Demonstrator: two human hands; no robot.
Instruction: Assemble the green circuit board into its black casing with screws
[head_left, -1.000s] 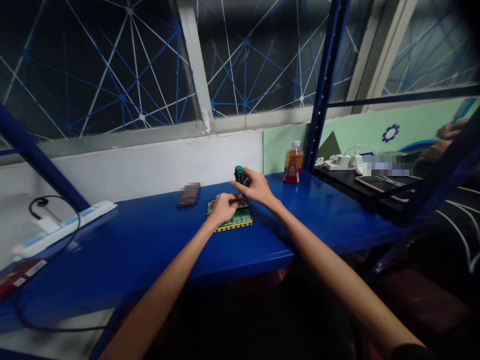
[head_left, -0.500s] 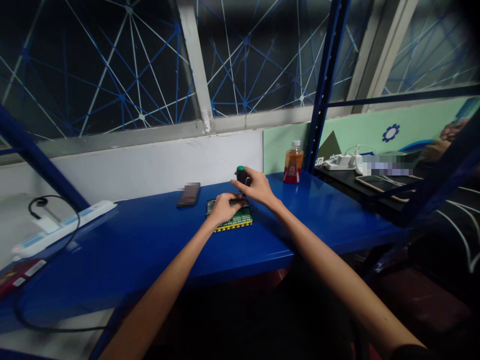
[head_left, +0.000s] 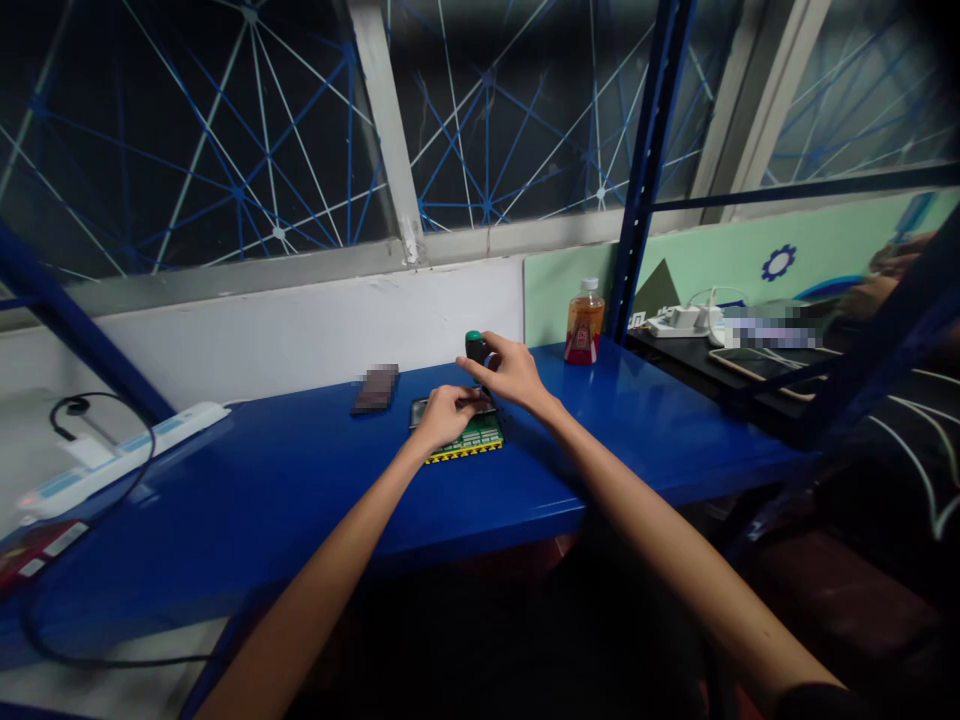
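A green circuit board [head_left: 482,438] with a yellow front edge lies on the blue table [head_left: 285,480]. Over its back part, my left hand [head_left: 444,416] has its fingers pressed together; what they pinch is too small to make out. A tool like a screwdriver [head_left: 474,347], with a black handle and green top, stands nearly upright above the board's back edge. My right hand [head_left: 510,372] has thumb and fingers around that handle. The tool's lower end is hidden behind the fingers.
Behind the board lies a dark flat object [head_left: 376,390], partly blurred. A bottle of reddish liquid [head_left: 584,322] stands at the back right. On the left are a white power strip [head_left: 127,458] and black cable. Blue posts flank the table; another person's hand [head_left: 892,265] shows far right.
The tool's handle has shifted slightly left relative to my right hand's fingers. My left hand stays over the board. The whole view has shifted a little.
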